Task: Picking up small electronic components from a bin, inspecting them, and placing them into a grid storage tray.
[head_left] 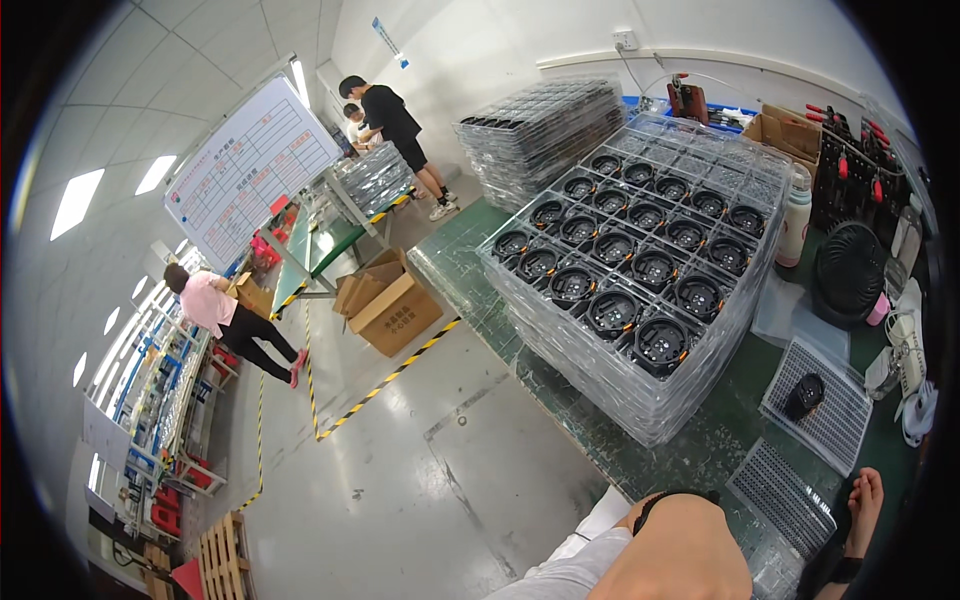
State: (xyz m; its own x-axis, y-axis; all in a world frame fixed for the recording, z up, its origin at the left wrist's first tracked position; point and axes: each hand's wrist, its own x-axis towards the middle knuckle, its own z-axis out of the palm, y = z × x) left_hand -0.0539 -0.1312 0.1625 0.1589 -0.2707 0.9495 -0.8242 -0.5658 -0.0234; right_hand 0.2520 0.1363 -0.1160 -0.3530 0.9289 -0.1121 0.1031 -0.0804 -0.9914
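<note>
My right hand (864, 505) is at the lower right, by the green work table's (700, 440) edge, with a black band at its wrist. Its fingers are slightly bent and apart, and nothing shows in them. Closest to it lies a dark perforated mat (780, 495). Beyond that, one black round part (805, 396) rests on a light perforated mat (830, 425). My left arm (680, 555) fills the lower middle, bent close to the view; its hand is out of sight. A tall stack of clear plastic trays (650, 410) holds several black round housings (612, 314) in its top compartments.
Another tray stack (540, 140) stands behind. A bottle (795, 215), a black fan (848, 270) and a rack of red-handled tools (860, 150) line the right. A carton (398, 315) sits on the floor at left. Other people (390, 125) work farther off, near a whiteboard (250, 170).
</note>
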